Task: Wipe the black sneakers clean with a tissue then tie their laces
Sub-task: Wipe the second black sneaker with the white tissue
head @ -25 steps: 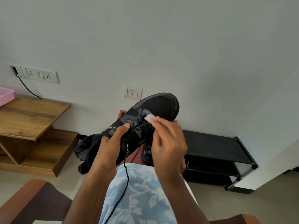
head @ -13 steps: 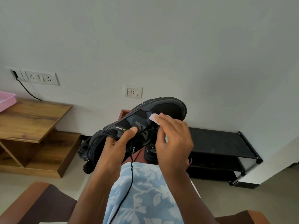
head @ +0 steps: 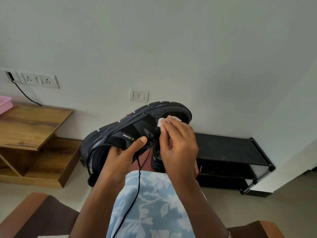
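Note:
A black sneaker (head: 130,127) is held up in front of me, tipped onto its side with the sole turned up and the toe pointing right. My left hand (head: 118,160) grips it at the collar, thumb on the side panel. My right hand (head: 178,143) pinches a small white tissue (head: 167,121) against the upper near the toe. One loose black lace (head: 138,188) hangs down over my lap. The second black sneaker (head: 157,162) stands below, mostly hidden behind my right hand.
A low black shoe rack (head: 231,152) stands against the wall on the right. A wooden table with a lower shelf (head: 32,127) is on the left, a pink tray (head: 5,103) at its far edge. Brown chair arms (head: 34,215) frame my lap.
The sneaker has rolled so its sole faces up more and has shifted slightly right. My right hand with the tissue has slid along the upper toward the toe.

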A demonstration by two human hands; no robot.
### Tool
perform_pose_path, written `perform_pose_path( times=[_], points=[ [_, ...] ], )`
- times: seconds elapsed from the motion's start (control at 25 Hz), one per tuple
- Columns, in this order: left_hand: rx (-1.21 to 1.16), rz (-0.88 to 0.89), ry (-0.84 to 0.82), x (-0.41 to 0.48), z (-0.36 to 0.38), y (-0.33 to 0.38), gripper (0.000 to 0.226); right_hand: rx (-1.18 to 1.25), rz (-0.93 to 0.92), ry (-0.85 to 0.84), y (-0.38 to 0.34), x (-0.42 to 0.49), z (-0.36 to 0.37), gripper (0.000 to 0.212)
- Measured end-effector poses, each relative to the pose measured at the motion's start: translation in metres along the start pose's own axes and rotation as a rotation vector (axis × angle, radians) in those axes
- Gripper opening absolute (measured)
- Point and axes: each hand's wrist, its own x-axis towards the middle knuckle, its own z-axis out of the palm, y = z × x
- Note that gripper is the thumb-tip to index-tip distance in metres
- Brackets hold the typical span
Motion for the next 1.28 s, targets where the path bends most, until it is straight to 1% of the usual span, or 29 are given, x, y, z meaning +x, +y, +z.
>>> perform_pose_path(
  times=[0.04,0.12,0.2,0.36,0.4,0.52,0.6,0.68,0.76,0.84,0.88,0.92,1.0,1.04,1.12,1.16,1.28],
  points=[
    [0.002,0.007,0.005,0.001,-0.001,0.000,0.029,-0.010,0.012,0.025,0.009,0.006,-0.002,0.018],
    [0.002,0.010,0.015,0.002,-0.002,-0.001,0.024,-0.015,0.098,0.097,0.025,0.019,-0.006,0.015],
    [0.004,0.012,0.012,0.001,-0.002,-0.001,0.022,0.021,0.163,0.115,0.023,0.022,-0.007,0.016],
    [0.042,0.017,-0.016,0.002,-0.004,-0.002,0.023,0.065,0.047,0.039,-0.007,0.004,-0.002,0.022],
    [0.042,0.019,-0.013,0.001,-0.004,-0.002,0.023,0.061,0.049,0.052,-0.006,0.006,-0.002,0.021],
    [0.017,0.014,0.003,0.000,-0.003,-0.003,0.022,0.011,0.130,0.105,0.016,0.023,-0.007,0.012],
    [0.001,0.015,-0.002,0.000,-0.002,-0.003,0.022,-0.022,0.155,0.096,0.023,0.026,-0.009,0.010],
    [0.007,0.010,-0.005,0.000,-0.001,-0.005,0.023,-0.015,0.133,0.070,0.012,0.016,-0.006,0.011],
    [0.023,0.007,-0.006,-0.002,0.000,-0.005,0.023,0.021,0.059,-0.004,-0.004,0.004,-0.001,0.017],
    [0.017,-0.002,0.003,-0.002,0.000,-0.006,0.027,-0.020,-0.037,-0.063,-0.006,0.003,0.001,0.021],
    [0.006,-0.010,0.011,-0.002,0.000,-0.007,0.030,-0.049,-0.046,-0.064,0.001,0.008,0.000,0.020],
    [-0.011,-0.022,0.021,-0.001,-0.001,-0.008,0.035,-0.071,-0.018,-0.046,0.009,0.014,-0.001,0.017],
    [-0.065,-0.065,0.053,0.001,-0.003,-0.009,0.041,-0.072,0.098,0.028,0.027,0.022,-0.007,0.013],
    [-0.095,-0.093,0.070,0.002,-0.004,-0.009,0.040,-0.049,0.157,0.064,0.033,0.023,-0.010,0.013],
    [-0.146,-0.158,0.083,0.004,-0.004,-0.010,0.029,0.028,0.241,0.113,0.034,0.016,-0.014,0.015],
    [-0.183,-0.212,0.083,0.006,-0.004,-0.011,0.025,0.077,0.264,0.124,0.031,0.009,-0.015,0.016],
    [-0.304,-0.388,0.051,0.011,-0.005,-0.009,0.024,0.148,0.269,0.127,0.019,-0.011,-0.012,0.013]
  ],
)
